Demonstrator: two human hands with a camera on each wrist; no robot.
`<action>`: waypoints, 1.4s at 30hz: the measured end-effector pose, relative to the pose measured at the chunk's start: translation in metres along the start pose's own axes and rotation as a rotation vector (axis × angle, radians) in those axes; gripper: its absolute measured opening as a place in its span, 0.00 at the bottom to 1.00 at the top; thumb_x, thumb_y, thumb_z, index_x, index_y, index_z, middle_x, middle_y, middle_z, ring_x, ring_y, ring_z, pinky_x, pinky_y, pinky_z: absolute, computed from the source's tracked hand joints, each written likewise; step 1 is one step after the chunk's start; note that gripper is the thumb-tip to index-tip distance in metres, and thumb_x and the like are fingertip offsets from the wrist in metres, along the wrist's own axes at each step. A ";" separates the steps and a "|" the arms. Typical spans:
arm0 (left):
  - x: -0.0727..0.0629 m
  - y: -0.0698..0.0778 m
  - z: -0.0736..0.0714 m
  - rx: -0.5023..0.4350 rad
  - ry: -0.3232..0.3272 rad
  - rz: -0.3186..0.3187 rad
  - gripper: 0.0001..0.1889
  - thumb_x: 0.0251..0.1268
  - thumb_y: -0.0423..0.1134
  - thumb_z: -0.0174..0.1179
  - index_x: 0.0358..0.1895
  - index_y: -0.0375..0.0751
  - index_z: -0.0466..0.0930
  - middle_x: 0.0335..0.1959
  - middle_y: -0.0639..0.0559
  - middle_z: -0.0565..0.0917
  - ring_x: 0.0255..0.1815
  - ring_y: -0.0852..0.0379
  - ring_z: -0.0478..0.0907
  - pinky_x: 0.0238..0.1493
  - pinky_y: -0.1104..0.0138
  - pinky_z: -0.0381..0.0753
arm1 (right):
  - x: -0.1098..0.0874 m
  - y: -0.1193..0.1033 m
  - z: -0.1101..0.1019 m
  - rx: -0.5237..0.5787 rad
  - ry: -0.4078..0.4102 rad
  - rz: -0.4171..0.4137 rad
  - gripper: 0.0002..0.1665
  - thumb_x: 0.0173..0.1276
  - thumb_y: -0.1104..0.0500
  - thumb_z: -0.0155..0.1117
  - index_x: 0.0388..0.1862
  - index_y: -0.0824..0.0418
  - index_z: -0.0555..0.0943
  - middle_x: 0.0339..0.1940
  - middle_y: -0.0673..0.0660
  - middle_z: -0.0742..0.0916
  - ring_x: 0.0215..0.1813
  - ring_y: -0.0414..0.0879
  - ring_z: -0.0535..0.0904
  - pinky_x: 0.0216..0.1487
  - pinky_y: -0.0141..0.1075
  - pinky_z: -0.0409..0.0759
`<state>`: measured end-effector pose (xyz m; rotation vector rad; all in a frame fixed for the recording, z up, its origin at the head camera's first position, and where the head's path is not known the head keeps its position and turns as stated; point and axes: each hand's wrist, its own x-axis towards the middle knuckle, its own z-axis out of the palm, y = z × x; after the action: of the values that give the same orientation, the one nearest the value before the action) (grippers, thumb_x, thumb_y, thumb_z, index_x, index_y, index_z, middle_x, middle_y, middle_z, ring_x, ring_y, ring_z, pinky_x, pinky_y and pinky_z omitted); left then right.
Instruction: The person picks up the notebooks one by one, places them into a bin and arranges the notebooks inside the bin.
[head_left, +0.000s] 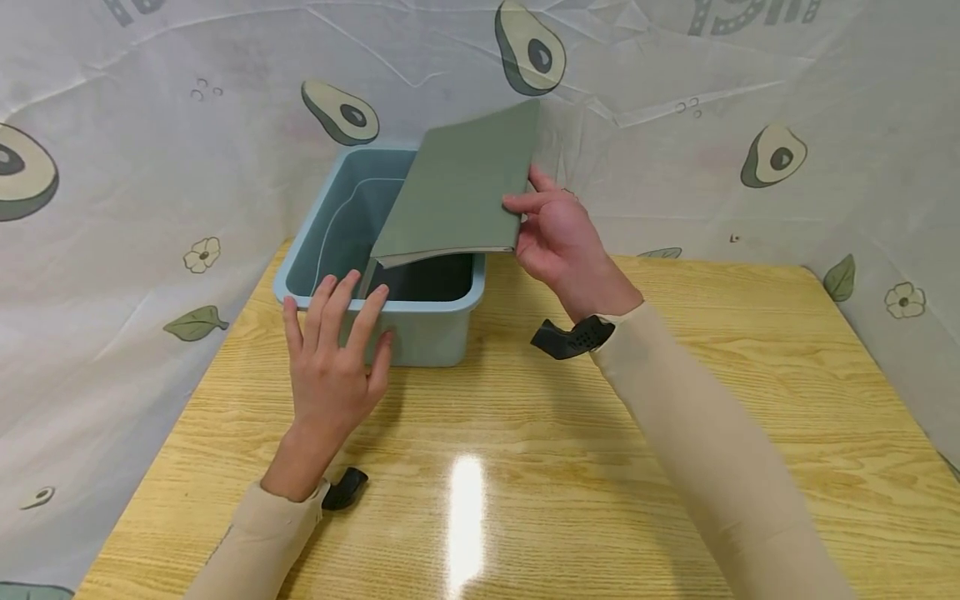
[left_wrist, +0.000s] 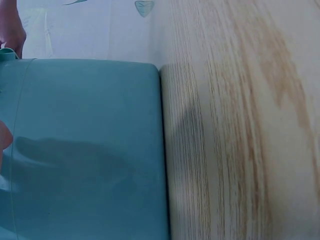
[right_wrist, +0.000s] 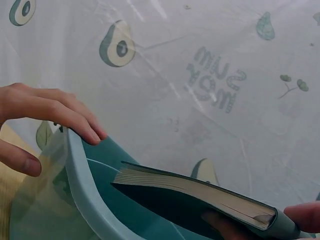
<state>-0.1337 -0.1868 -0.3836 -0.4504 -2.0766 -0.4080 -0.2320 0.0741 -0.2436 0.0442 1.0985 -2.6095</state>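
Observation:
A grey-green hardcover book (head_left: 465, 183) is tilted over a light blue plastic bin (head_left: 435, 333). My right hand (head_left: 558, 233) grips its right edge, thumb on the upper cover and other fingers beneath. In the right wrist view, the cream page edges of the book (right_wrist: 190, 186) face the camera, slightly fanned at the far end. My left hand (head_left: 333, 358) rests at the bin's near rim with fingers spread and extended over it. The left wrist view is mostly filled by the outer wall of the bin (left_wrist: 90, 150). Under the book, the bin's interior is partly hidden.
The bin stands at the back left of a wooden table (head_left: 570, 467). Close behind it hangs a pale avocado-print sheet (head_left: 637, 108). A thin white line (head_left: 330, 217) runs along the bin's inside. Black wrist devices (head_left: 573, 337) are on both arms.

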 end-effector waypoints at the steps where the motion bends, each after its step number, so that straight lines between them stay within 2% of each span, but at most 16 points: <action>1: 0.000 0.000 0.000 0.001 0.001 -0.001 0.28 0.69 0.37 0.63 0.73 0.50 0.77 0.75 0.39 0.77 0.78 0.36 0.70 0.80 0.29 0.54 | 0.002 0.003 0.003 -0.005 0.004 0.001 0.45 0.81 0.75 0.41 0.88 0.40 0.56 0.83 0.51 0.68 0.82 0.53 0.68 0.83 0.52 0.64; 10: 0.000 -0.001 -0.001 -0.004 -0.008 0.003 0.29 0.69 0.37 0.64 0.74 0.49 0.76 0.76 0.39 0.76 0.79 0.36 0.69 0.80 0.30 0.53 | 0.010 0.021 0.021 -0.057 -0.013 -0.002 0.42 0.81 0.75 0.41 0.86 0.43 0.61 0.81 0.56 0.70 0.79 0.56 0.71 0.82 0.56 0.67; 18: 0.000 -0.001 0.000 0.000 0.008 0.007 0.29 0.68 0.37 0.64 0.73 0.49 0.77 0.76 0.39 0.76 0.79 0.36 0.69 0.80 0.30 0.54 | 0.014 0.034 0.025 -0.071 0.027 0.081 0.41 0.82 0.74 0.42 0.87 0.48 0.58 0.80 0.57 0.70 0.78 0.55 0.71 0.83 0.53 0.67; 24: 0.000 -0.001 0.001 0.002 0.007 0.009 0.28 0.69 0.38 0.64 0.73 0.49 0.77 0.76 0.40 0.76 0.78 0.37 0.69 0.80 0.30 0.54 | 0.022 0.042 0.029 -0.109 0.052 0.097 0.38 0.81 0.75 0.42 0.85 0.52 0.59 0.81 0.59 0.68 0.78 0.56 0.68 0.84 0.54 0.63; 31: 0.002 -0.001 0.001 0.013 0.006 0.007 0.29 0.69 0.38 0.64 0.74 0.50 0.77 0.76 0.40 0.76 0.79 0.37 0.70 0.80 0.30 0.54 | 0.027 0.045 0.040 -0.114 0.098 0.116 0.39 0.81 0.75 0.42 0.86 0.51 0.60 0.81 0.59 0.67 0.75 0.56 0.68 0.84 0.55 0.62; 38: 0.002 0.001 0.000 0.004 -0.002 0.002 0.29 0.69 0.38 0.64 0.73 0.50 0.77 0.76 0.40 0.76 0.78 0.37 0.69 0.80 0.30 0.54 | 0.033 0.054 0.051 -0.126 0.124 0.136 0.46 0.80 0.77 0.42 0.89 0.45 0.53 0.83 0.58 0.66 0.82 0.57 0.65 0.85 0.57 0.61; 42: 0.001 0.001 0.000 0.004 -0.003 0.004 0.29 0.69 0.38 0.64 0.74 0.50 0.77 0.76 0.40 0.76 0.79 0.37 0.69 0.80 0.30 0.54 | 0.037 0.059 0.055 -0.146 0.124 0.143 0.47 0.79 0.77 0.43 0.90 0.46 0.51 0.84 0.59 0.66 0.83 0.57 0.65 0.84 0.57 0.62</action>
<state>-0.1339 -0.1857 -0.3824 -0.4529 -2.0789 -0.4006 -0.2450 -0.0139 -0.2509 0.2463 1.2755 -2.4215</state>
